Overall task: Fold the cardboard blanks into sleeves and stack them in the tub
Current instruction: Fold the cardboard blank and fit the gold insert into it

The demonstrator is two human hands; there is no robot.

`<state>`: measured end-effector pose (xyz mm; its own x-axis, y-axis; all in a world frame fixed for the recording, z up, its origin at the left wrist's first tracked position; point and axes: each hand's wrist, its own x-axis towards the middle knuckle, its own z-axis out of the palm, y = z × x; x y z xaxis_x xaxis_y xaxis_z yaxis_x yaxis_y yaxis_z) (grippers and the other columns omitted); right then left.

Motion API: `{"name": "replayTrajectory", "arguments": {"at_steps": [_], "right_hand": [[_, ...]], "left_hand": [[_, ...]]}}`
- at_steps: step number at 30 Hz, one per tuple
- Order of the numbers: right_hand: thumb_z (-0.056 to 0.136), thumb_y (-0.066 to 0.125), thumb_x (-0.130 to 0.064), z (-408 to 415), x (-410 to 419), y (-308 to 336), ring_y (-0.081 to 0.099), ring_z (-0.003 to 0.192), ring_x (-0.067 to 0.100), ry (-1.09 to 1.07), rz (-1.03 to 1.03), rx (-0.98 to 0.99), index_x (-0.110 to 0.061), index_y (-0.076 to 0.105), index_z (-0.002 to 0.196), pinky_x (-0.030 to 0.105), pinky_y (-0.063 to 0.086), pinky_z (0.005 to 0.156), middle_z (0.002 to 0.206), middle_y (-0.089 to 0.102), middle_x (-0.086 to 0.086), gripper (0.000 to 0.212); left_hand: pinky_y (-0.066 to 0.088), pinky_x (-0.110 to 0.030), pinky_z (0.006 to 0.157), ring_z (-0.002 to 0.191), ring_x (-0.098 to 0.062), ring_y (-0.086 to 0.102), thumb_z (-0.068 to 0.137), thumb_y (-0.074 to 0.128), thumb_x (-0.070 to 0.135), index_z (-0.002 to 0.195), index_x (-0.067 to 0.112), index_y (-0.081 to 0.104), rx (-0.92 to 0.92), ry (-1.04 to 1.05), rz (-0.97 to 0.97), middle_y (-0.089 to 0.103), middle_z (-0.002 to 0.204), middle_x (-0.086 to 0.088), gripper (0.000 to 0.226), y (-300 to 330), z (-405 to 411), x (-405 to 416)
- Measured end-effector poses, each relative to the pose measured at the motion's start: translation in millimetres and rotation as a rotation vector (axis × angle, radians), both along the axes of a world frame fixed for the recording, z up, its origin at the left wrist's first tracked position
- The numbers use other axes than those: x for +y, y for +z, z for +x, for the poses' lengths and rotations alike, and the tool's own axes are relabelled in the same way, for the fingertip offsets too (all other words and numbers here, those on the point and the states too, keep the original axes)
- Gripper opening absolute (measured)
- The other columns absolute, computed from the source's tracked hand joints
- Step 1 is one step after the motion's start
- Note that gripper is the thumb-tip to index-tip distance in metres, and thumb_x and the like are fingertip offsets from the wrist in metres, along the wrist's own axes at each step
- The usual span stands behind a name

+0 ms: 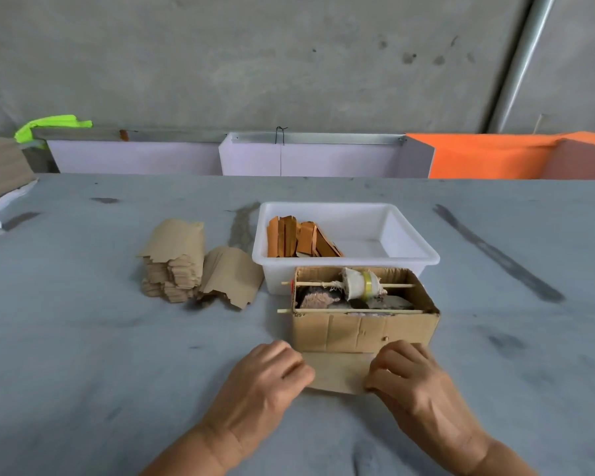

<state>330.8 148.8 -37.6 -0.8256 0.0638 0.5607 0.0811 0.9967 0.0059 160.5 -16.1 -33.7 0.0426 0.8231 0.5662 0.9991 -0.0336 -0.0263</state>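
Hands held one blank (339, 371) between them, flat on the table (83, 338) and pressed up against the near wall of the box (364, 329). The left hand (272, 376) had curled fingers over the blank's left end, and the right hand (404, 376) pinched its right end, thumb low and fingers bent on top. Each was clamped on its own end, the two apart with bare cardboard showing between. The blank's long axis ran left to right, parallel to the box's near wall, so both hands were equally near it. Whether a crease had already been started was hard to judge, since the knuckles hid both ends.

The tub (409, 235) stood just behind the box, touching or nearly touching its far wall, with a few folded sleeves (299, 237) leaning together in the tub's left part and the right part white and bare. Reaching it would likely mean lifting over the box, whose sticks (347, 285) and a wrapped roll (359, 284) lay across its open top. The stack (174, 262) of unfolded blanks sat left of the box and tub, nearer the left hand, with a loose blank (231, 274) leaning between the stack and the tub. Open table lay left, right and on the near side of the box, giving free room for folding.
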Motion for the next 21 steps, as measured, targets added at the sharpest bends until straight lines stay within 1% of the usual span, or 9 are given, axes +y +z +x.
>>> {"name": "replayTrajectory", "arguments": {"at_steps": [2, 4, 7, 10, 12, 14, 15, 18, 21], "right_hand": [[0.073, 0.075, -0.009, 4, -1, -4, 0.062, 0.070, 0.019, -0.001, 0.038, -0.081, -0.020, 0.066, 0.068, 0.030, 0.047, 0.061, 0.072, 0.061, -0.006, 0.015], [0.079, 0.068, -0.015, 7, -2, -6, 0.061, 0.068, 0.018, 0.008, 0.052, -0.118, -0.022, 0.065, 0.068, 0.029, 0.049, 0.060, 0.071, 0.061, -0.006, 0.013], [0.087, 0.057, -0.023, 13, -7, -6, 0.060, 0.068, 0.015, -0.007, 0.026, -0.153, -0.024, 0.066, 0.071, 0.027, 0.047, 0.063, 0.072, 0.061, -0.009, 0.018], [0.077, 0.067, -0.022, 18, -11, -8, 0.060, 0.070, 0.015, -0.015, -0.084, -0.164, -0.025, 0.067, 0.071, 0.025, 0.039, 0.066, 0.075, 0.062, -0.010, 0.007], [0.074, 0.071, -0.021, 20, -12, -9, 0.060, 0.073, 0.016, -0.034, -0.219, -0.162, -0.023, 0.070, 0.070, 0.028, 0.042, 0.067, 0.077, 0.063, -0.009, 0.005], [0.076, 0.074, -0.017, 21, -14, -10, 0.058, 0.081, 0.016, -0.084, -0.409, -0.142, -0.022, 0.071, 0.071, 0.034, 0.047, 0.069, 0.079, 0.062, -0.009, 0.008], [0.077, 0.075, -0.017, 21, -15, -11, 0.055, 0.085, 0.015, -0.122, -0.508, -0.139, -0.023, 0.071, 0.071, 0.036, 0.047, 0.073, 0.080, 0.061, -0.010, 0.009], [0.076, 0.076, -0.019, 17, -18, -12, 0.048, 0.093, 0.010, -0.249, -0.668, -0.146, -0.022, 0.072, 0.069, 0.029, 0.043, 0.082, 0.081, 0.059, -0.011, 0.009], [0.075, 0.075, -0.021, 8, -21, -11, 0.045, 0.096, 0.010, -0.374, -0.756, -0.179, -0.022, 0.071, 0.069, 0.021, 0.039, 0.082, 0.082, 0.058, -0.011, 0.007]], "left_hand": [[0.045, -0.026, 0.053, 0.062, -0.019, 0.055, 0.075, 0.053, 0.004, 0.066, 0.015, 0.061, 0.040, -0.020, -0.079, 0.057, 0.068, 0.001, 0.016, -3, 4, -1], [0.046, -0.024, 0.053, 0.061, -0.018, 0.056, 0.070, 0.065, 0.005, 0.066, 0.016, 0.061, 0.053, -0.022, -0.137, 0.058, 0.068, 0.002, 0.013, -8, 6, -4], [0.047, -0.023, 0.054, 0.060, -0.017, 0.057, 0.066, 0.076, 0.011, 0.064, 0.018, 0.061, -0.023, -0.017, -0.160, 0.058, 0.067, 0.004, 0.016, -12, 9, -8], [0.046, -0.023, 0.056, 0.060, -0.014, 0.057, 0.067, 0.074, 0.019, 0.061, 0.020, 0.064, -0.134, 0.017, -0.170, 0.059, 0.065, 0.007, 0.012, -14, 15, -9], [0.044, -0.022, 0.067, 0.070, -0.010, 0.057, 0.071, 0.071, 0.022, 0.062, 0.019, 0.067, -0.341, 0.086, -0.158, 0.061, 0.070, 0.009, 0.011, -17, 20, -8], [0.036, -0.013, 0.078, 0.085, -0.006, 0.054, 0.076, 0.073, 0.020, 0.067, 0.017, 0.071, -0.593, 0.181, -0.153, 0.061, 0.082, 0.010, 0.010, -22, 21, -7], [0.032, -0.008, 0.081, 0.090, -0.004, 0.052, 0.076, 0.075, 0.019, 0.069, 0.017, 0.073, -0.665, 0.224, -0.147, 0.059, 0.086, 0.011, 0.007, -24, 21, -5], [0.022, -0.001, 0.084, 0.102, -0.002, 0.044, 0.076, 0.076, 0.023, 0.071, 0.020, 0.075, -0.750, 0.327, -0.146, 0.052, 0.100, 0.017, 0.006, -26, 20, 1], [0.019, -0.010, 0.091, 0.117, -0.003, 0.034, 0.076, 0.074, 0.029, 0.071, 0.025, 0.074, -0.789, 0.430, -0.210, 0.047, 0.121, 0.019, 0.007, -27, 19, 6]]}}
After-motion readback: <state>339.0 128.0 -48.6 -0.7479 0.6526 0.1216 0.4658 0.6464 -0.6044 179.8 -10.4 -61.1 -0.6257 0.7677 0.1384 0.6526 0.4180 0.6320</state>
